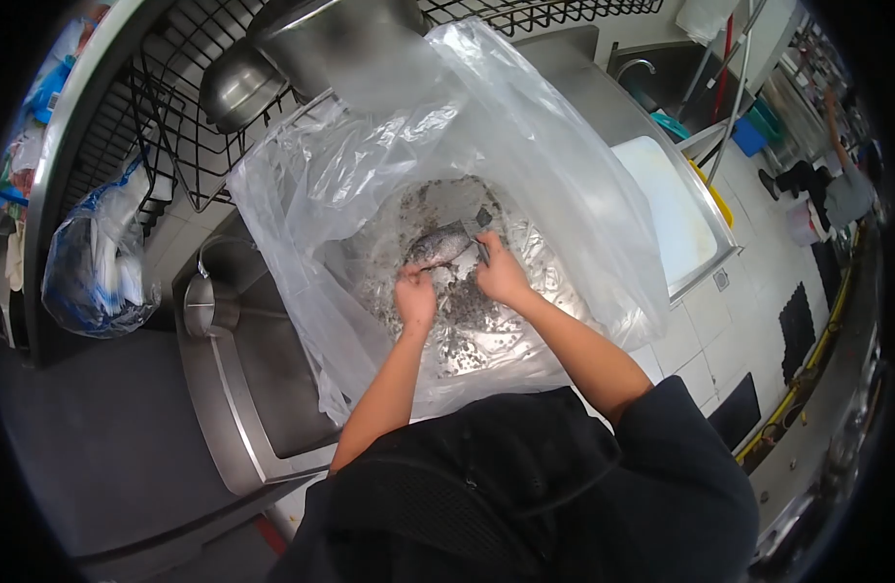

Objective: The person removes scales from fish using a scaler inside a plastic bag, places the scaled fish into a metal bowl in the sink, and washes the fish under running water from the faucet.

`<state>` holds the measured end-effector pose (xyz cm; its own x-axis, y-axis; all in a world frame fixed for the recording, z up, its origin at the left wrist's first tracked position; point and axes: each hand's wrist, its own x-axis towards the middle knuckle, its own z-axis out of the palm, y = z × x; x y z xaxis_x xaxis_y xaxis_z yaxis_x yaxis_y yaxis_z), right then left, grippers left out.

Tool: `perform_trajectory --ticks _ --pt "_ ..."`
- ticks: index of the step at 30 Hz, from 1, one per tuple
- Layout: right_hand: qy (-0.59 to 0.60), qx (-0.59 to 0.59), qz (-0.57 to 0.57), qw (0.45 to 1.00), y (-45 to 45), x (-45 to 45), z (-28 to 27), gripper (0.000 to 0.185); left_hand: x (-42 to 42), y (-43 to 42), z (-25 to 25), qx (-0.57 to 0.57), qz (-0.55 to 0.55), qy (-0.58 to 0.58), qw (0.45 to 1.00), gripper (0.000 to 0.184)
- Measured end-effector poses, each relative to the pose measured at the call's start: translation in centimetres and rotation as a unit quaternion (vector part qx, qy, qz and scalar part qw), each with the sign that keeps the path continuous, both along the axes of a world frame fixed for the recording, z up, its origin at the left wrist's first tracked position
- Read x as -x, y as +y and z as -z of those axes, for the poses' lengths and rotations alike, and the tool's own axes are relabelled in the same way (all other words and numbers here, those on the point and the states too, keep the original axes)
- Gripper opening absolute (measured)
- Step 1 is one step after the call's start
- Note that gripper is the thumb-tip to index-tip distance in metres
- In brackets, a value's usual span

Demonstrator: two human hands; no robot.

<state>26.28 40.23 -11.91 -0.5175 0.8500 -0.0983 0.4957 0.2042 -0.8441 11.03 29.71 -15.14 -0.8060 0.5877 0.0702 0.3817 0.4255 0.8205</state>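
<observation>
A grey, dark-backed fish (441,248) lies slanted inside a large clear plastic bag (574,185), its dark tail (483,216) pointing up and right. My left hand (414,296) is closed on the fish's lower left end. Closed around a small tool with a dark handle (483,255), my right hand (503,273) is by the tail end. The tool's light head seems to touch the fish; its exact kind is too small to tell. Loose scales (467,355) and dark wet bits cover the bag's inside around both hands.
A steel sink basin (282,360) with a metal ladle-like pot (210,305) is at left. Steel bowls (241,85) sit on a black wire rack (185,146). At right are a white board (664,209), another sink with a faucet (637,66), and a person (845,194) farther off.
</observation>
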Motion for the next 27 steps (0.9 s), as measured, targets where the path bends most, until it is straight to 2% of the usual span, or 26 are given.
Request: perform_trajectory --ticks 2,4,6,8,9,10,11,13,16,18,20,22,25,27 --pt "0.018 0.009 0.004 1.000 -0.6 -0.2 0.4 0.047 1.0 0.9 -2.1 0.011 0.017 -0.009 1.000 0.016" --pt "0.038 0.014 0.012 0.999 -0.9 -0.6 0.6 0.048 2.9 2.7 -3.7 0.031 0.045 0.082 0.995 0.021" --pt "0.056 0.021 0.006 0.998 -1.7 -1.5 0.5 0.048 7.4 4.6 -3.2 0.062 0.060 0.114 0.990 0.028" --pt "0.073 0.005 0.005 0.997 -2.6 -2.5 0.2 0.049 8.5 5.1 -2.9 0.094 0.069 0.144 0.983 0.034" --pt "0.060 0.044 0.000 0.997 -2.9 -3.1 -0.2 0.049 8.4 5.0 -2.8 0.186 0.116 0.262 0.940 0.040" --pt "0.049 0.083 -0.003 0.995 -3.1 -3.6 -0.5 0.048 8.3 5.1 -3.1 0.273 0.162 0.376 0.871 0.045" --pt "0.065 0.075 -0.007 0.995 -3.3 -4.0 -0.2 0.050 7.6 5.6 -3.9 0.273 0.164 0.378 0.869 0.045" --pt "0.052 0.111 0.002 0.992 -3.5 -4.6 0.3 0.051 5.7 6.0 -4.2 0.278 0.197 0.089 0.936 0.053" --pt "0.042 0.140 0.001 0.989 -3.4 -4.9 1.0 0.051 4.6 5.7 -3.2 0.324 0.216 0.150 0.909 0.058" --pt "0.052 0.137 -0.008 0.989 -3.0 -4.4 1.5 0.051 4.3 5.4 -3.2 0.319 0.214 0.153 0.911 0.061" --pt "0.082 0.088 -0.030 0.992 -2.4 -3.8 1.6 0.050 4.0 5.1 -3.2 0.313 0.213 0.156 0.912 0.064" --pt "0.081 0.085 -0.027 0.993 -1.4 -2.7 2.1 0.050 3.2 4.6 -3.2 0.244 0.242 0.218 0.914 0.066" --pt "0.075 0.088 -0.028 0.993 -0.9 -1.9 2.6 0.049 1.5 3.3 -3.4 0.267 0.239 0.155 0.921 0.057" --pt "0.071 0.091 -0.034 0.993 -1.2 -1.3 2.6 0.049 0.7 2.4 -2.9 0.261 0.225 0.160 0.925 0.055"
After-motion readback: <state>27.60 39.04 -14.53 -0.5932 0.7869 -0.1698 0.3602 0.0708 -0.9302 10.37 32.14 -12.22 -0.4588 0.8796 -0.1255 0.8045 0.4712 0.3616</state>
